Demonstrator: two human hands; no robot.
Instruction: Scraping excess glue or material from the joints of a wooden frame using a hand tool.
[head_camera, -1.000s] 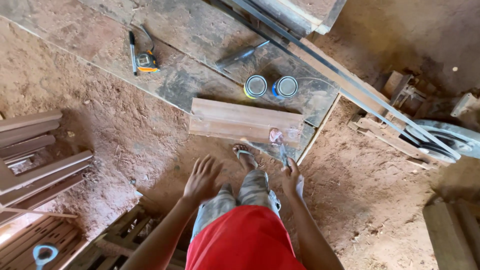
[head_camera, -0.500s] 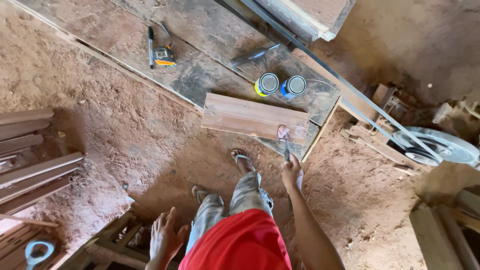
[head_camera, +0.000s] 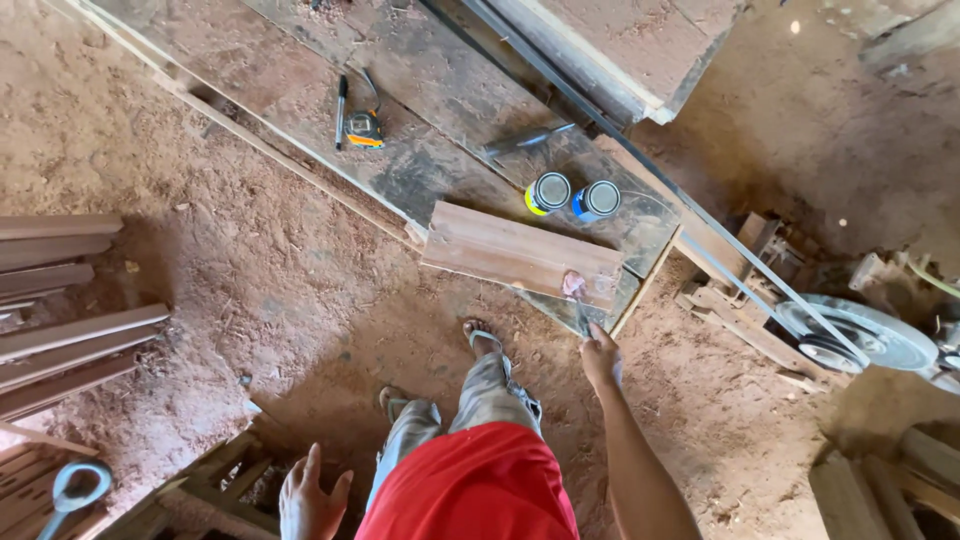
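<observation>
Lower centre of frame: person in red shirt and grey trousers, sandals on, standing on reddish dirt floor.

R hand (head_camera: 600, 358), centre-right of frame: fingers curled shut around the handle of a small paintbrush w/ pinkish-stained bristles (head_camera: 576, 293). Brush tip rests on the right end of a short reddish-brown wooden board (head_camera: 520, 254). Exact finger placement on handle too small to tell.

L hand (head_camera: 310, 495), bottom left-centre: fingers loosely spread, palm down, holds nothing. Hangs just above a dark wooden frame piece (head_camera: 205, 490); contact w/ it cannot be told.

Board lies mid-frame, across the near edge of a long weathered grey plank platform (head_camera: 300, 95) that runs diagonally from upper left to centre-right.

Just above board, on platform: two small round tins side by side, one w/ yellow side (head_camera: 547, 192), one w/ blue side (head_camera: 597, 199), lids on. Nearly touching each other.

Upper-centre-left on platform: orange-and-black tape measure (head_camera: 364, 129) w/ black pen (head_camera: 341, 112) beside it.

Left edge: stack of pale wood slats (head_camera: 70, 330). Right edge: grey metal pulley wheel (head_camera: 858, 335). Bottom left corner: light blue clamp-like tool (head_camera: 70, 492).
</observation>
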